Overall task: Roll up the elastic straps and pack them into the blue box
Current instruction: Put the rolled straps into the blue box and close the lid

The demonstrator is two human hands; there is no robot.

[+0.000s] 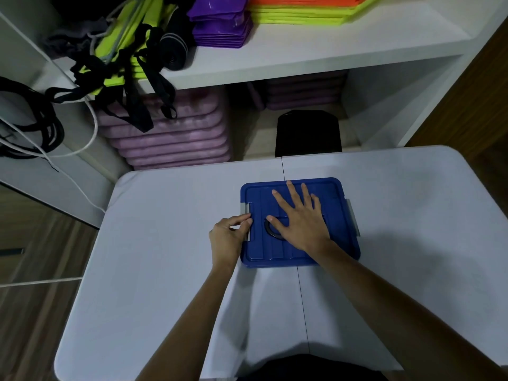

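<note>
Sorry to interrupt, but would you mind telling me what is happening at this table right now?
A person is working on a closed blue box that sits on the white table. The right hand lies flat with spread fingers on the lid, beside its dark handle. The left hand pinches the grey latch on the box's left side; the grey latch on the right side is untouched. Black elastic straps hang tangled from the shelf behind, not yet rolled.

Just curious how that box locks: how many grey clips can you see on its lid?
2: the left clip under the left hand fingertips, the right clip on the opposite edge. Others may be hidden.
</note>
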